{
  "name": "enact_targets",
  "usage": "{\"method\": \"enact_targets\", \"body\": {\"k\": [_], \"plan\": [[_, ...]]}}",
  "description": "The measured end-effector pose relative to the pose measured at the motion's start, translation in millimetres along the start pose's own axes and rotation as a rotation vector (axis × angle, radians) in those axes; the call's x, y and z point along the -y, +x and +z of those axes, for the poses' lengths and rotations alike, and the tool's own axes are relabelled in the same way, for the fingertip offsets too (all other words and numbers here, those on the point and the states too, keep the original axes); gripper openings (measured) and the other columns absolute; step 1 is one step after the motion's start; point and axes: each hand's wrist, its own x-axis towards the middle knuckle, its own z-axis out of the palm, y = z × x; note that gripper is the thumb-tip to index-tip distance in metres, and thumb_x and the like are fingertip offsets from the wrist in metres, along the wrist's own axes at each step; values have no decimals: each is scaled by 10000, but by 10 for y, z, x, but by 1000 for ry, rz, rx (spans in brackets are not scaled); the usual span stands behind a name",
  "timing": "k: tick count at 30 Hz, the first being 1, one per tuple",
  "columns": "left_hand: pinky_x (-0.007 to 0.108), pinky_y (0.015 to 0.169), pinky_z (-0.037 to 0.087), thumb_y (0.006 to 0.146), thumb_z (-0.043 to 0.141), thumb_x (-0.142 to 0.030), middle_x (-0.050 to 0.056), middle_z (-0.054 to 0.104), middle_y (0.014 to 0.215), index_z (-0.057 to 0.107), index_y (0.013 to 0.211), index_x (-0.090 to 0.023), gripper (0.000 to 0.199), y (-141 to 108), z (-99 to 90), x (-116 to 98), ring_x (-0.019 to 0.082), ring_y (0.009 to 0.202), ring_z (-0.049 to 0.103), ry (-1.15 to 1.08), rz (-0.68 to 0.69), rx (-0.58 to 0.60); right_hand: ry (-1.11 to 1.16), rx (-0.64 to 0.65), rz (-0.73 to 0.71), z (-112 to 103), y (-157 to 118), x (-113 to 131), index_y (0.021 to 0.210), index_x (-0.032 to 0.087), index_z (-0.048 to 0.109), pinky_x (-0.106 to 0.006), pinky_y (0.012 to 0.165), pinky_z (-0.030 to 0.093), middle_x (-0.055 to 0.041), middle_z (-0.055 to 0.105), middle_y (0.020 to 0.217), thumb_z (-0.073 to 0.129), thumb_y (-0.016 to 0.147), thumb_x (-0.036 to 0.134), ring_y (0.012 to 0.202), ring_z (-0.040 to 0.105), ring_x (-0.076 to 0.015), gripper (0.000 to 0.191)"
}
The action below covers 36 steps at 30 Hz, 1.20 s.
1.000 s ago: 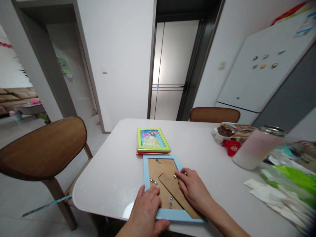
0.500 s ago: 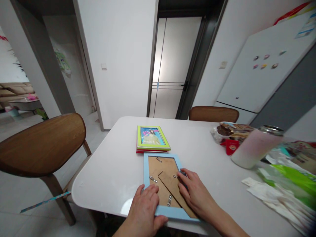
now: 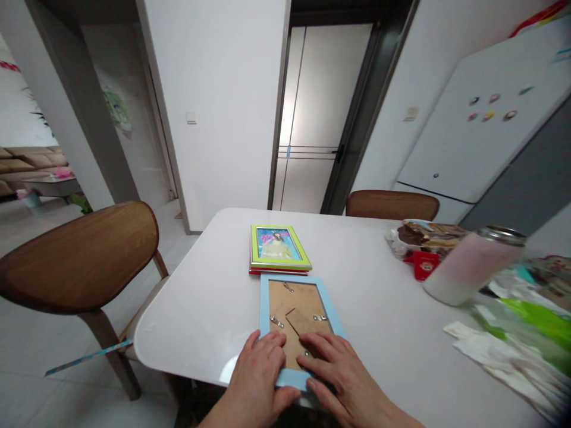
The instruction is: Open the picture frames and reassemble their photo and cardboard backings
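A light blue picture frame (image 3: 264,297) lies face down at the near edge of the white table. Its brown backing board (image 3: 303,300) shows, with metal clips and a dark slanting slot. My left hand (image 3: 261,371) rests on the frame's lower left corner, thumb and fingers apart. My right hand (image 3: 341,371) lies over the lower right of the backing, fingers spread, covering the lower clip in part. Just beyond the blue frame, a green picture frame (image 3: 254,246) with a picture of a figure in a yellow dress sits on a red one (image 3: 279,272).
On the table's (image 3: 200,297) right stand a pink and white bottle (image 3: 473,267), a red packet (image 3: 424,264), brown packaging (image 3: 430,235), a green and white bag (image 3: 535,324) and white cloth gloves (image 3: 495,356). Wooden chairs (image 3: 84,255) are at the left and far side.
My right hand has moved from the right edge of the backing down to its lower right part, uncovering the right clip. My left hand stays on the lower left corner.
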Motion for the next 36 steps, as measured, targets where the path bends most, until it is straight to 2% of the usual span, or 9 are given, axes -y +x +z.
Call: {"method": "enact_targets", "body": {"k": [5, 9, 15, 18, 20, 23, 27, 30, 36], "plan": [[422, 995, 225, 634, 660, -309, 48, 499, 1196, 513, 912, -193, 336, -7, 6, 12, 194, 1123, 408, -11, 10, -15, 17, -52, 91, 105, 387, 14, 1078, 225, 520, -353, 792, 343, -76, 526, 1038, 352, 820, 237, 922, 442, -191, 308], [417, 997, 227, 630, 660, -295, 54, 512, 1180, 513, 890, -192, 316, -21, 15, 35, 195, 1118, 415, -10, 14, -15, -46, -27, 113, 188, 639, -1, 1007, 254, 558, -316, 741, 320, -47, 534, 966, 400, 786, 167, 892, 421, -184, 285], [427, 990, 230, 620, 666, -305, 47, 510, 1178, 513, 851, -201, 296, -43, 21, 61, 200, 1114, 417, -30, 18, -38, -113, 55, 38, 186, 647, 41, 925, 251, 573, -302, 714, 292, -37, 536, 922, 400, 817, 278, 865, 406, -176, 206], [429, 985, 238, 620, 663, -302, 56, 517, 1172, 514, 851, -195, 294, -43, 12, 52, 202, 1110, 424, -32, 12, -32, -113, 67, 28, 173, 634, 53, 894, 246, 581, -297, 709, 298, -37, 545, 916, 410, 811, 267, 867, 416, -177, 191], [428, 986, 242, 612, 672, -297, 62, 516, 1176, 515, 852, -187, 308, -43, 5, 44, 206, 1110, 426, -33, 11, -28, -86, 50, 42, 163, 668, 12, 951, 248, 567, -287, 722, 309, -35, 559, 925, 419, 795, 217, 876, 433, -173, 217], [428, 986, 247, 605, 681, -294, 68, 520, 1172, 517, 860, -179, 324, -47, -4, 38, 208, 1105, 433, -36, 6, -34, -62, -37, 197, 162, 811, -145, 1008, 200, 546, -262, 742, 326, -48, 585, 932, 454, 751, 182, 872, 476, -164, 274], [440, 984, 253, 589, 688, -291, 63, 521, 1171, 523, 877, -185, 348, -51, -5, 42, 214, 1097, 442, -24, -8, -31, -96, -129, 407, 209, 1089, -414, 794, 156, 601, -268, 663, 341, -80, 614, 819, 427, 767, 234, 781, 526, -179, 192], [461, 979, 258, 556, 706, -335, 76, 522, 1170, 520, 929, -180, 444, -45, 16, 38, 237, 1097, 443, -14, -26, -17, -102, -155, 504, 266, 1224, -542, 685, 169, 592, -255, 589, 328, -70, 622, 767, 423, 768, 246, 710, 541, -169, 203], [442, 996, 244, 486, 747, -367, 87, 527, 1155, 537, 945, -172, 541, -7, 72, -16, 245, 1084, 451, -20, -86, -57, -79, -187, 620, 351, 1297, -593, 684, 176, 585, -236, 534, 304, -56, 633, 740, 482, 732, 268, 674, 553, -157, 145]]}}
